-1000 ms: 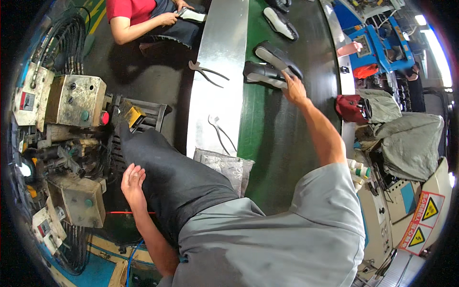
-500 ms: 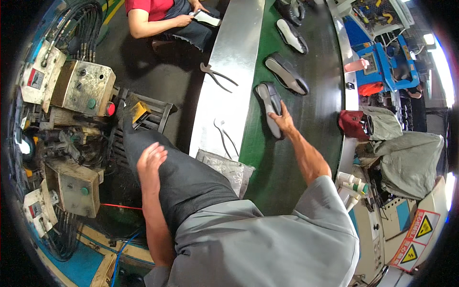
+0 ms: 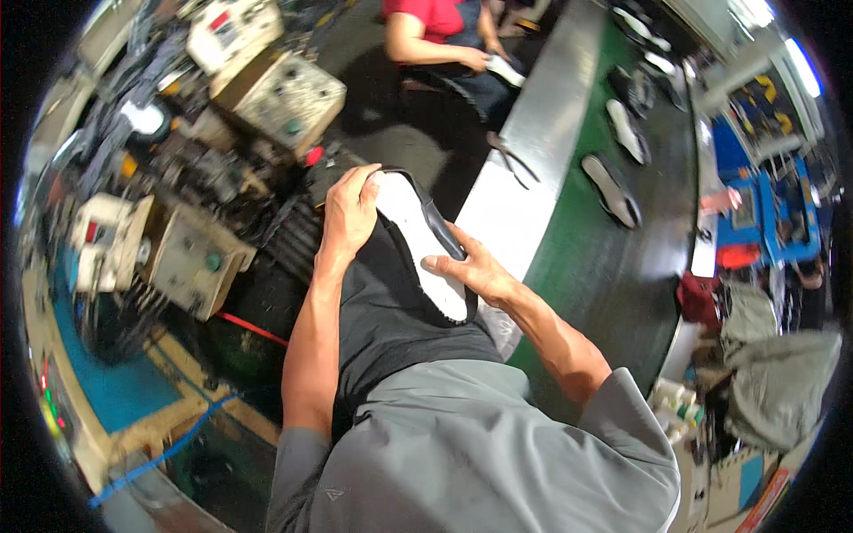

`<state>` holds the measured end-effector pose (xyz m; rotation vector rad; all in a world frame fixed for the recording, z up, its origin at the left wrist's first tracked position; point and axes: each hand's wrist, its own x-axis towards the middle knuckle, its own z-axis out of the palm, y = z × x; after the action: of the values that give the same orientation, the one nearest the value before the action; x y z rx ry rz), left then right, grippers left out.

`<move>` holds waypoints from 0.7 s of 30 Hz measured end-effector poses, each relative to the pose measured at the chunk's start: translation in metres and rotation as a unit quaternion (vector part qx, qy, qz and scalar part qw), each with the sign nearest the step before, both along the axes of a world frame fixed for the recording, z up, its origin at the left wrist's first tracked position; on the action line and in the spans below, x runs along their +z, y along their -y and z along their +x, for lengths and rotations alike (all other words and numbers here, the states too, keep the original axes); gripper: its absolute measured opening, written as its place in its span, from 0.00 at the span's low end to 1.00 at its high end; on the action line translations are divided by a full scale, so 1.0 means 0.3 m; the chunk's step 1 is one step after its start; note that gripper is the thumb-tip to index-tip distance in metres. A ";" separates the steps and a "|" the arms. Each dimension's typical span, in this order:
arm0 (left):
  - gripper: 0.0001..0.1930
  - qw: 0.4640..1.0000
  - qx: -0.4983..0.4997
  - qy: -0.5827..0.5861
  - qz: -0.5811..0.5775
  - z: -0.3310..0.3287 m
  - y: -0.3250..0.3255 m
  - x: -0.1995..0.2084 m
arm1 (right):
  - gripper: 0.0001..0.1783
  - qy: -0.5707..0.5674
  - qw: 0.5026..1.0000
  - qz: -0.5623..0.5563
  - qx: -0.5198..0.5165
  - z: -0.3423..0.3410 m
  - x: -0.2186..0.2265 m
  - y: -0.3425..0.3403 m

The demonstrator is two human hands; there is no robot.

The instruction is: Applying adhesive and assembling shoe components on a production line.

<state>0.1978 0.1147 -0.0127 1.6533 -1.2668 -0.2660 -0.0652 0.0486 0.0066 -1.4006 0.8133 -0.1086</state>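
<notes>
Over my lap I hold a black shoe upper (image 3: 416, 233) with its pale sole side turned up. It lies slantwise, one end far left and the other near right. My left hand (image 3: 350, 211) is closed round the far end, the thumb side on the pale bottom. At the near half, my right hand (image 3: 482, 268) grips the right side, thumb pressed on the pale surface and fingers wrapped over the black side. The fingers beneath the shoe are partly hidden.
Right of me runs a green conveyor belt (image 3: 569, 284) carrying several shoes, one nearest (image 3: 611, 189). Pincers (image 3: 513, 162) lie on its metal ledge (image 3: 498, 200). A person (image 3: 435, 44) sits beyond with another shoe. On the left stands a grimy machine with control boxes (image 3: 283, 102).
My right hand has brought the shoe from the belt to my lap. My left hand has come up and taken its far end. The whole view has turned and shifted.
</notes>
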 end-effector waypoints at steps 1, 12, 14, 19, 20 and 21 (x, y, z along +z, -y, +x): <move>0.13 0.998 0.055 0.029 0.001 0.019 -0.073 0.009 | 0.59 0.010 0.999 -0.014 0.043 0.042 0.015 -0.020; 0.23 0.974 0.166 -0.144 0.054 -0.002 -0.482 -0.014 | 0.47 0.100 0.953 -0.205 0.202 0.434 -0.018 -0.154; 0.23 0.914 0.112 -0.387 0.034 0.026 -0.473 -0.028 | 0.45 0.112 0.954 -0.197 0.197 0.449 -0.044 -0.173; 0.20 0.908 0.090 -0.409 0.001 0.018 -0.462 -0.093 | 0.44 0.106 0.941 -0.284 0.151 0.428 -0.101 -0.202; 0.20 0.907 0.088 -0.412 0.004 0.017 -0.466 -0.101 | 0.44 0.102 0.942 -0.282 0.149 0.426 -0.106 -0.207; 0.19 0.907 0.090 -0.412 -0.001 0.016 -0.470 -0.108 | 0.44 0.099 0.943 -0.274 0.162 0.427 -0.110 -0.210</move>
<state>0.2027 0.2559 -0.0453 1.3947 -0.4671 -0.7543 0.0628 0.1117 -0.0263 -1.9958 0.3843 -0.2295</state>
